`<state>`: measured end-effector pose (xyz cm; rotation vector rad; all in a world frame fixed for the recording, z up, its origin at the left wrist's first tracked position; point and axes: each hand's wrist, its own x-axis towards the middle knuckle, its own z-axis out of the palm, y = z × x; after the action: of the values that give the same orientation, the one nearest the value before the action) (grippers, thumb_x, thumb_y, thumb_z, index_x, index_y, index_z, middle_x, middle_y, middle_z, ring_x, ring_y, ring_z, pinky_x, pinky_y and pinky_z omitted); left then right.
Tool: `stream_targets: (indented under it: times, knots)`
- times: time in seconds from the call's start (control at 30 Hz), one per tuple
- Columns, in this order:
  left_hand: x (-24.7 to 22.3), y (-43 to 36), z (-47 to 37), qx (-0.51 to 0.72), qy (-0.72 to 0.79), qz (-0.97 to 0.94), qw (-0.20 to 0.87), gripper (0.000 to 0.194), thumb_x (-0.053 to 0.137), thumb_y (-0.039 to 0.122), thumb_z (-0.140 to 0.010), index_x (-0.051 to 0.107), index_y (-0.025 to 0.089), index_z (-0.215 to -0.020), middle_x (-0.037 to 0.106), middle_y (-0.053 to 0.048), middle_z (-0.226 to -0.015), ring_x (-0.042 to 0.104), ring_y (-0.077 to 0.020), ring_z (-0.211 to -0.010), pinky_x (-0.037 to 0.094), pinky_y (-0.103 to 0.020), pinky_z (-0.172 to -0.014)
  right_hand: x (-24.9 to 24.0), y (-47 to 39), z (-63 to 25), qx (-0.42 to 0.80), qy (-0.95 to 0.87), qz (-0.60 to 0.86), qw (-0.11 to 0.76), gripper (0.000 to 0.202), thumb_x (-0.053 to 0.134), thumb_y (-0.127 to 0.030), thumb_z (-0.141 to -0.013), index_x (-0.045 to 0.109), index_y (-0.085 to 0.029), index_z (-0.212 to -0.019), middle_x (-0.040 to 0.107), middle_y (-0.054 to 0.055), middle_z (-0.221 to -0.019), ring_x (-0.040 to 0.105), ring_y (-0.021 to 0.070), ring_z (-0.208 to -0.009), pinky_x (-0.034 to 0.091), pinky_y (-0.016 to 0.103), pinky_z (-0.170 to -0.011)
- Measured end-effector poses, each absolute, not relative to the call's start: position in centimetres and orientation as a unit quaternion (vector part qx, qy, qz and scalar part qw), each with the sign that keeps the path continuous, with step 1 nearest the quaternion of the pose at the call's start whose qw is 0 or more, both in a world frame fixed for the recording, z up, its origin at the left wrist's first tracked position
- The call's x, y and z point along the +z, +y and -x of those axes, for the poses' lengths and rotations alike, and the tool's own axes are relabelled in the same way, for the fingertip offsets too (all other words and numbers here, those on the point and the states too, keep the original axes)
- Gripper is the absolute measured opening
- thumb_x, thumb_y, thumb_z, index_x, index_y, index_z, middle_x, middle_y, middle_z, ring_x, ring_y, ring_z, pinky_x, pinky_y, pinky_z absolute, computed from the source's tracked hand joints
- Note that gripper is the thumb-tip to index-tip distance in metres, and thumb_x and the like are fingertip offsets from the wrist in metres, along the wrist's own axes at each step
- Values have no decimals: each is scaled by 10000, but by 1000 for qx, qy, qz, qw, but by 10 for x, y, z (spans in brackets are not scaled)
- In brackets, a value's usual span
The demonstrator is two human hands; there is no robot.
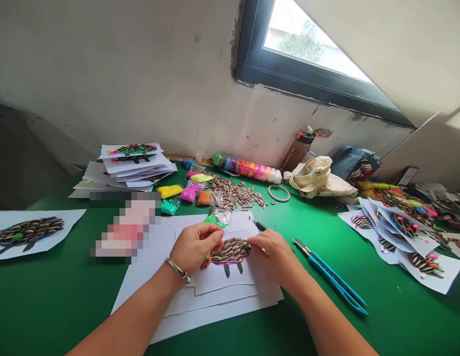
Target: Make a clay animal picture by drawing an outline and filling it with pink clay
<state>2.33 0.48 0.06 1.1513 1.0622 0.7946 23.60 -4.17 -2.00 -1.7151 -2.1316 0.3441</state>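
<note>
Sunflower seeds cover the body of an animal picture (230,251) on a small white sheet, with a purple outline, an orange head end and two dark legs. My left hand (199,243) is over its left end, thumb and forefinger pinched together; what they hold, if anything, is too small to make out. My right hand (271,253) rests at the picture's right end, its fingers closed by a dark green dot (247,245) on the seeds; whatever is in them is hidden. Just beyond my left hand lies a clear bag of bright green clay (218,218).
Loose sunflower seeds (232,192) lie behind, beside small bags of coloured clay (190,191). A blue utility knife (332,277) lies to the right. Finished-looking seed pictures are stacked at left (135,170) and right (404,232). A bottle (297,150) stands by the wall.
</note>
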Motion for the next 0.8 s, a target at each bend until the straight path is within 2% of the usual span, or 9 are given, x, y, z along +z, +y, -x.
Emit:
stream_targets:
  times: [0.17, 0.4, 0.8]
  knots:
    - [-5, 8, -22, 342, 461, -506, 644, 311, 700, 450, -659, 649, 166, -776, 587, -8, -620, 570, -172, -561, 356, -185, -282, -21, -42, -231, 106, -756, 616, 193, 250, 547, -80, -807, 728, -242, -869, 666, 38, -827, 550, 194, -813, 409, 292, -729]
    - [-5, 7, -23, 342, 458, -517, 637, 272, 689, 427, -671, 660, 168, -749, 585, 0, -595, 518, -132, -471, 335, -186, -285, -22, -43, -231, 143, -751, 609, 210, 274, 534, -77, -793, 729, -251, -873, 668, 24, -793, 560, 185, -788, 413, 278, -705]
    - [-5, 6, -24, 320, 474, -519, 635, 293, 671, 434, -674, 650, 161, -778, 605, 10, -601, 482, -98, -418, 324, -181, -303, -13, -45, -230, 171, -739, 629, 171, 288, 495, -71, -806, 729, -232, -853, 648, 35, -816, 543, 190, -830, 415, 285, -730]
